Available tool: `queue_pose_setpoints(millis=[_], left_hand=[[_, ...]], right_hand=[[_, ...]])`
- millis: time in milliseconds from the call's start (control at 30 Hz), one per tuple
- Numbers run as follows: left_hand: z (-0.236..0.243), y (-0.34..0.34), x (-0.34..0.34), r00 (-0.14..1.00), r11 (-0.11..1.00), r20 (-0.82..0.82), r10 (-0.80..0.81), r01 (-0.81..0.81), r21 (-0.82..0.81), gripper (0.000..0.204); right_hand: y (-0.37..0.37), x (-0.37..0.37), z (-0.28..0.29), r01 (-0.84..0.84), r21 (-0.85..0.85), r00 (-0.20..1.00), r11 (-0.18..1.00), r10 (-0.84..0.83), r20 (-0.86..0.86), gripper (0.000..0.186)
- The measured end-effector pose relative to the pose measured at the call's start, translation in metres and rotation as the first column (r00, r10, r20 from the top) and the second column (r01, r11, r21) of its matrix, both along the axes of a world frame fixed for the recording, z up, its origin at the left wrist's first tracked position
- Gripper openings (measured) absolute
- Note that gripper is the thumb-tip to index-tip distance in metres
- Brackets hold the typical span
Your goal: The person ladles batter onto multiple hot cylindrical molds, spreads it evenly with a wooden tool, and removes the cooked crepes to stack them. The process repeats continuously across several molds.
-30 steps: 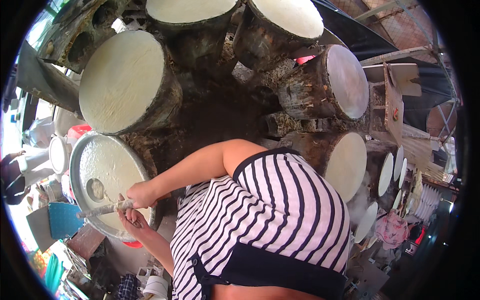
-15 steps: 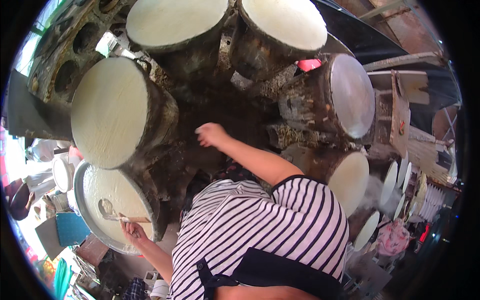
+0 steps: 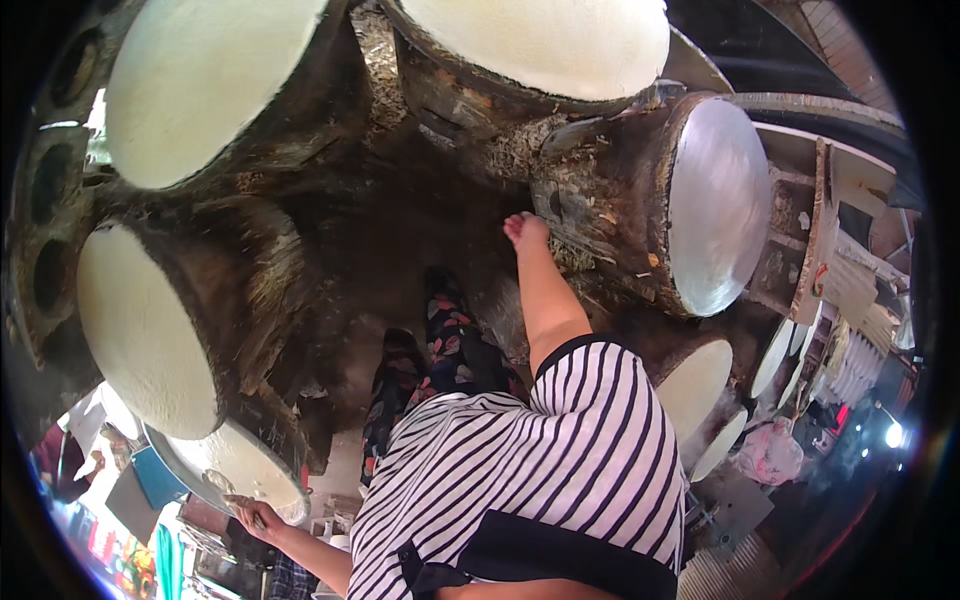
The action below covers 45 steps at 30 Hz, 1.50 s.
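Observation:
At the lower left, my left hand [image 3: 258,522] is closed around the handle of a ladle [image 3: 219,483]. The ladle's round end is over a wide, grey-rimmed basin [image 3: 262,462] with a creamy white surface. Whether it touches that surface, I cannot tell. My right hand [image 3: 526,232] hangs out in front of me with its fingers curled, and no object shows in it. It is nearest the dark, rough side of a drum-shaped vessel [image 3: 620,200], whose round top [image 3: 715,205] is silvery grey.
Large cream-topped drums stand at the far left [image 3: 215,85], far middle [image 3: 545,45] and left [image 3: 150,335]. Dark floor [image 3: 400,220] lies between them. Smaller round tops [image 3: 695,390] line the right. A pink and white bundle [image 3: 770,450] sits beyond them.
The view has shifted, and the drums at left now sit lower and further left. My right hand has swung rightward, toward the silvery-topped drum. My left hand still holds the ladle, now near the basin's edge.

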<state>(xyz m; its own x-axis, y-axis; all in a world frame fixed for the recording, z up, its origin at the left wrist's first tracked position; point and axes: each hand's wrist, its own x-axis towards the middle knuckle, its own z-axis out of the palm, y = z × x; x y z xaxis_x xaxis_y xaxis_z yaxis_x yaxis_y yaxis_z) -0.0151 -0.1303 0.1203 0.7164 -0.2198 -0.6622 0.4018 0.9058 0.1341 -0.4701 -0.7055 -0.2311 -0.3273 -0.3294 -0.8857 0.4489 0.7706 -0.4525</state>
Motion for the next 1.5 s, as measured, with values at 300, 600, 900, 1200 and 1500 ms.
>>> queue_pose_setpoints(millis=[300, 600, 900, 1200, 1500], left_hand=[[-0.01, 0.004, 0.014, 1.0, 0.995, -0.022, 0.015, -0.012, 0.101, 0.031], [-0.007, -0.006, 0.0, 0.999, 0.982, -0.036, -0.002, 0.008, 0.19, 0.029], [-0.012, 0.005, -0.004, 0.999, 0.979, -0.013, 0.036, -0.032, 0.199, 0.029], [-0.019, 0.025, 0.006, 0.999, 0.993, -0.017, 0.032, -0.03, 0.115, 0.032], [-0.039, 0.075, 0.016, 0.998, 0.98, 0.062, -0.021, 0.008, 0.197, 0.034]], right_hand=[[-0.023, -0.053, -0.024, 0.476, -0.214, 0.871, 0.853, -0.422, 0.253, 0.024], [-0.02, -0.054, -0.04, 0.567, -0.246, 0.824, 0.786, -0.534, 0.191, 0.025], [-0.02, -0.052, -0.031, 0.558, -0.262, 0.83, 0.788, -0.531, 0.172, 0.022], [-0.019, -0.054, -0.025, 0.504, -0.264, 0.864, 0.822, -0.483, 0.143, 0.025], [-0.019, -0.044, -0.014, 0.437, -0.224, 0.894, 0.871, -0.394, 0.212, 0.024]])
